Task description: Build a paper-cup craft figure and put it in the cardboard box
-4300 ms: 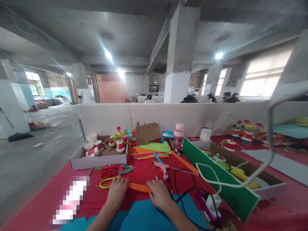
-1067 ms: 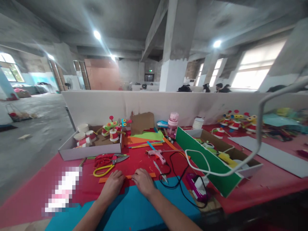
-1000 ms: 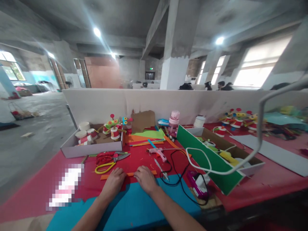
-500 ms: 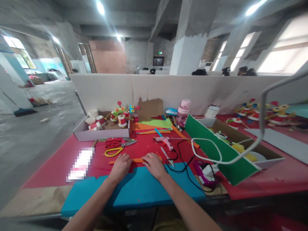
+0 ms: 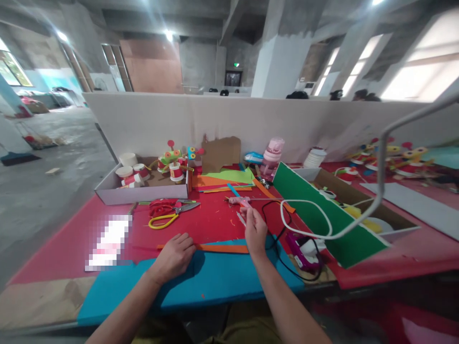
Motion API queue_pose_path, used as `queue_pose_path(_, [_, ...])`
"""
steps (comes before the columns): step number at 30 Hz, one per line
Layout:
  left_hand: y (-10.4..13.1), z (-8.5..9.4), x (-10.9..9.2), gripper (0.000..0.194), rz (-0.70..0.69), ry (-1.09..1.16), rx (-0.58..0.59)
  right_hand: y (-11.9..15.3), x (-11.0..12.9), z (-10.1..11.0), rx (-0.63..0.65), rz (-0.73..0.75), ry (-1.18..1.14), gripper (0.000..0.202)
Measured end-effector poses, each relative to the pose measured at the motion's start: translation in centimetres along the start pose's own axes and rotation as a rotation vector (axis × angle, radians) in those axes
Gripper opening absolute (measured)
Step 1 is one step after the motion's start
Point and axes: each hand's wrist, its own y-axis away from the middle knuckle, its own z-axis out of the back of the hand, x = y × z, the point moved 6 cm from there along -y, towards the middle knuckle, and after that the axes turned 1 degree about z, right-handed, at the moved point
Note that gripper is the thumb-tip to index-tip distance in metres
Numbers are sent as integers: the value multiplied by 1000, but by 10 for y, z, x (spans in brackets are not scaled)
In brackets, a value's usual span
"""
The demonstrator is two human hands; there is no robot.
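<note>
An orange paper strip (image 5: 222, 248) lies crosswise along the back edge of a blue sheet (image 5: 215, 277). My left hand (image 5: 177, 255) is on the strip's left part, its fingers curled over it and pressing it down. Farther right, my right hand (image 5: 256, 234) has its fingers closed around the handle of a pink glue gun (image 5: 239, 201), which lies on the red tabletop (image 5: 208, 224) with its nozzle to the left. Beside that hand is a pen-like tool (image 5: 241, 219), partly covered by the fingers.
Yellow-handled scissors (image 5: 163, 221) and red-handled pliers (image 5: 161, 208) lie left. A white box (image 5: 143, 195) of paper cups and a green-sided box (image 5: 322, 220) flank the workspace. Near a purple power strip (image 5: 304, 253) run a black cord and a white cable (image 5: 330, 224).
My right hand has left the orange strip, moving up and right to the glue gun's handle. My left hand stays on the strip. The camera view has shifted slightly.
</note>
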Motion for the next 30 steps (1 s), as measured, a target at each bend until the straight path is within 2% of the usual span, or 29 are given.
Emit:
queue_pose_path(3, [-2, -2, 3, 25, 9, -3, 17, 0, -7, 8, -21, -86, -46, 38])
queue_pose_path(7, [-4, -4, 3, 23, 11, -17, 35, -2, -2, 8, 17, -63, -22, 38])
queue_pose_path(18, [-3, -9, 7, 28, 55, -28, 42, -3, 1, 11, 5, -49, 14, 38])
queue_pose_path(20, [-3, -9, 9, 30, 75, -30, 38, 2, 4, 3, 78, -36, 22, 38])
queue_pose_path(21, [-3, -9, 10, 31, 82, -27, 34, 5, 7, -5, 165, -10, 38, 38])
queue_pose_path(23, [-4, -7, 11, 31, 91, -19, 29, 15, 12, -25, 421, 66, 132, 37])
queue_pose_path(25, [-4, -6, 11, 30, 86, -11, 35, 23, 12, -39, 618, 122, 360, 33])
queue_pose_path(26, [-4, -5, 11, 29, 81, -9, 38, 24, 10, -40, 645, 132, 505, 31])
queue_pose_path(28, [-4, -5, 11, 28, 76, -21, 43, 20, 12, -35, 567, 141, 733, 29])
queue_pose_path(30, [-4, -6, 13, 26, 101, -64, 50, 17, 20, -32, 487, 183, 756, 28])
